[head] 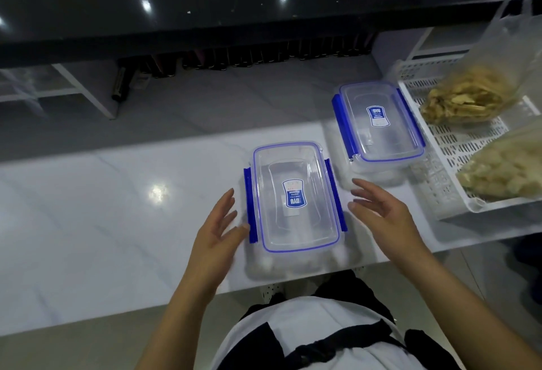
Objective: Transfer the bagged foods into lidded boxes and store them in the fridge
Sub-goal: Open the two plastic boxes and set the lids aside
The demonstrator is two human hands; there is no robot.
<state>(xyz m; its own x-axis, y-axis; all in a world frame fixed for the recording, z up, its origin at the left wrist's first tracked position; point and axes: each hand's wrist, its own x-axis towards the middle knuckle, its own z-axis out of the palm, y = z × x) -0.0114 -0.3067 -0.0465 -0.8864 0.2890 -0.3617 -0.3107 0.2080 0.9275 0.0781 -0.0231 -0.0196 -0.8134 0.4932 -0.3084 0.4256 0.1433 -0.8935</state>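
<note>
Hands frame the nearer of two clear plastic boxes on a glossy white marble-look counter (88, 208). Left hand (217, 231) stands on edge, palm turned inward, fingers straight and slightly spread, its fingertips just beside the box's left blue clip; whether they touch it I cannot tell. Right hand (381, 211) mirrors it beside the right clip, fingers relaxed and spread, gripping nothing. Between them sits the near lidded box (294, 196), rectangular with rounded corners, a transparent lid edged by a blue seal, two blue side clips and a blue label at its centre. Farther back and to the right stands the second lidded box (379, 122), same shape and trim, close against a white slotted plastic basket (451, 146). In that basket lie two thin translucent bags: the near bag (507, 167) with pale, lumpy food, and the far bag (469, 97) with yellowish flat pieces, its handles standing up.
</note>
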